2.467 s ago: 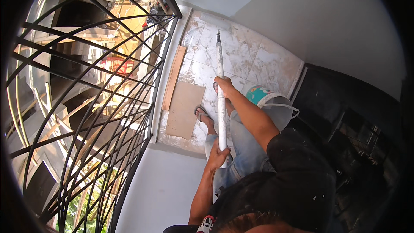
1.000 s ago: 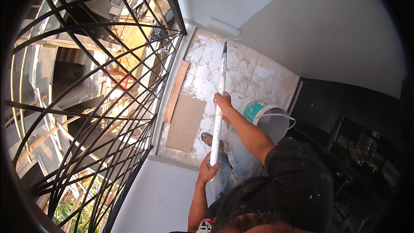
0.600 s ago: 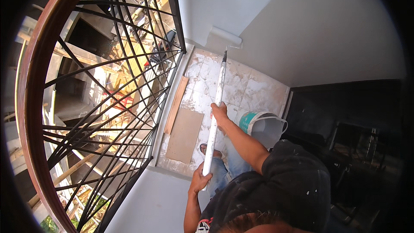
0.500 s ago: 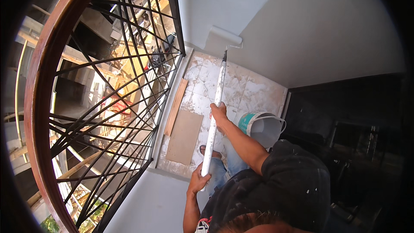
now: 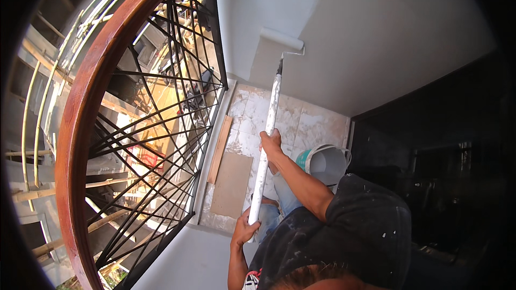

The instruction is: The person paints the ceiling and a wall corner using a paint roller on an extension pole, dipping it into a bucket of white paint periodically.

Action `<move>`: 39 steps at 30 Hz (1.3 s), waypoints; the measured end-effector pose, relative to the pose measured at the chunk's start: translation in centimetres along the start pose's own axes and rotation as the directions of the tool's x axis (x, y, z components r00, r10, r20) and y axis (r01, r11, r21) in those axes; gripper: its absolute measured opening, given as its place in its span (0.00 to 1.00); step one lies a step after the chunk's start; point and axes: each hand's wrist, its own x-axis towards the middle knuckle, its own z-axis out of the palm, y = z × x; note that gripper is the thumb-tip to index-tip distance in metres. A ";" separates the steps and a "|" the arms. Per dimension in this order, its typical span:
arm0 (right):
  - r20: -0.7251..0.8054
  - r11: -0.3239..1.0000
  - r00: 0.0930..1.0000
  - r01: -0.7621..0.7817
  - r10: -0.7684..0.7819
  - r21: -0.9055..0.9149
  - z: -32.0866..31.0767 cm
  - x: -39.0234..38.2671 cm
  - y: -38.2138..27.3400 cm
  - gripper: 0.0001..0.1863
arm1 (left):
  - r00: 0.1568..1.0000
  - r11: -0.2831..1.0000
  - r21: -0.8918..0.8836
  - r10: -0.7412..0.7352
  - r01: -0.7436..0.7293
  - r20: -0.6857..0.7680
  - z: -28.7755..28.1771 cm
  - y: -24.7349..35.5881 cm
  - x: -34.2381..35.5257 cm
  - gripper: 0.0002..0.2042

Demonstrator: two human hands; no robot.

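Both of my hands are closed around a long white, paint-spattered pole (image 5: 272, 102) with a dark tip. My right hand (image 5: 270, 140) grips it near the middle. Lower down, near its end, my left hand (image 5: 245, 231) is wrapped round it. A white paint roller (image 5: 281, 38) on a thin wire frame is at the pole's far end, against the grey wall (image 5: 365, 53). Lighter paint (image 5: 269, 0) covers the wall above and left of the roller; a darker patch shows just below it.
A white and teal bucket (image 5: 302, 159) with pale paint inside stands right of my legs. A wooden strip (image 5: 220, 150) and a tan board (image 5: 232, 185) lie on the smeared tile floor (image 5: 250, 113). A railing with a brown handrail (image 5: 75, 145) and black bars runs along the left.
The roller has moved a little up the wall, away from the floor. Both hands keep their grip on the pole. The view has shifted, showing more of the handrail.
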 end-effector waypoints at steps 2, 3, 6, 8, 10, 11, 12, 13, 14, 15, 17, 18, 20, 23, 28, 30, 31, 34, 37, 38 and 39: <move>-0.009 0.999 0.999 0.036 -0.036 0.019 0.0 -1.0 -0.4 0.13 | 1.000 1.000 0.000 0.013 -0.013 0.009 -0.2 -0.1 -0.5 0.30; -0.012 0.998 0.998 0.055 -0.054 0.024 0.0 -1.4 -0.7 0.13 | 1.000 1.000 0.000 0.019 -0.019 0.014 -0.3 -0.1 -0.7 0.30; -0.027 0.993 0.993 0.114 -0.113 0.017 0.1 -2.8 -1.4 0.14 | 0.999 0.999 -0.005 0.044 -0.044 0.023 -0.9 -0.4 -1.3 0.29; -0.032 0.989 0.989 0.147 -0.147 -0.011 0.3 -4.0 -2.3 0.15 | 0.995 0.995 0.010 0.096 -0.096 0.013 -1.3 -1.5 -1.3 0.29; -0.018 0.984 0.984 0.179 -0.179 0.006 0.0 -4.7 -3.0 0.15 | 0.993 0.993 0.013 0.113 -0.114 0.024 -1.3 -1.7 -1.4 0.29; -0.013 0.981 0.981 0.196 -0.196 0.014 0.0 -5.2 -3.3 0.16 | 0.994 0.994 0.010 0.105 -0.105 0.036 -1.5 -0.8 -1.8 0.28; -0.020 0.977 0.977 0.213 -0.213 0.004 0.0 -5.8 -3.7 0.16 | 0.994 0.995 0.006 0.097 -0.098 0.048 -1.7 -0.4 -1.9 0.28; -0.019 0.974 0.974 0.227 -0.227 -0.003 0.1 -6.5 -4.4 0.16 | 0.992 0.993 0.004 0.114 -0.114 0.050 -1.7 -0.2 -2.0 0.27; -0.018 0.970 0.970 0.241 -0.241 -0.010 0.1 -7.0 -5.0 0.16 | 0.990 0.991 0.001 0.131 -0.131 0.053 -1.7 -0.2 -2.1 0.27; -0.010 0.966 0.966 0.258 -0.258 -0.004 0.2 -7.2 -5.4 0.16 | 0.988 0.989 -0.002 0.148 -0.148 0.055 -1.7 0.0 -2.2 0.26; -0.004 0.957 0.957 0.289 -0.289 0.005 -0.3 -7.4 -6.3 0.16 | 0.985 0.987 -0.008 0.160 -0.160 0.068 -1.4 1.0 -2.5 0.24; -0.005 0.957 0.958 0.288 -0.288 0.008 -0.5 -7.5 -6.7 0.16 | 0.983 0.986 -0.011 0.166 -0.166 0.075 -1.3 1.6 -2.7 0.24; -0.005 0.957 0.957 0.290 -0.290 0.015 -0.2 -8.7 -7.3 0.16 | 0.977 0.981 -0.013 0.193 -0.192 0.095 -1.8 1.9 -3.2 0.23; 0.004 0.950 0.950 0.312 -0.312 0.019 -0.3 -9.9 -8.9 0.17 | 0.969 0.974 -0.035 0.227 -0.224 0.101 -1.8 1.9 -3.2 0.22; 0.025 0.936 0.936 0.351 -0.352 0.038 -0.5 -11.9 -10.0 0.21 | 0.939 0.946 -0.048 0.323 -0.319 0.116 -2.2 1.2 -3.1 0.22; 0.062 0.931 0.930 0.357 -0.362 0.077 -0.6 -12.0 -10.9 0.22 | 0.945 0.950 -0.090 0.307 -0.298 0.112 -2.1 1.8 -3.2 0.22; 0.084 0.925 0.924 0.363 -0.373 0.109 -0.6 -12.1 -10.5 0.21 | 0.946 0.952 -0.065 0.304 -0.298 0.113 -2.4 1.4 -3.2 0.23; 0.191 0.925 0.926 0.272 -0.327 0.264 -1.1 -11.2 -10.3 0.18 | 0.956 0.966 -0.103 0.251 -0.238 0.152 -3.1 0.7 -3.2 0.23; 0.292 0.923 0.919 0.154 -0.265 0.352 -1.6 -10.1 -11.5 0.14 | 0.958 0.969 -0.109 0.239 -0.224 0.159 -2.7 0.9 -3.2 0.26; 0.280 0.932 0.924 0.162 -0.258 0.324 -1.4 -10.1 -11.4 0.14 | 0.959 0.968 -0.114 0.239 -0.224 0.153 -2.7 0.9 -3.3 0.26; 0.269 0.940 0.929 0.171 -0.253 0.295 -1.2 -10.0 -11.2 0.13 | 0.964 0.973 -0.105 0.218 -0.204 0.155 -2.7 1.0 -3.4 0.27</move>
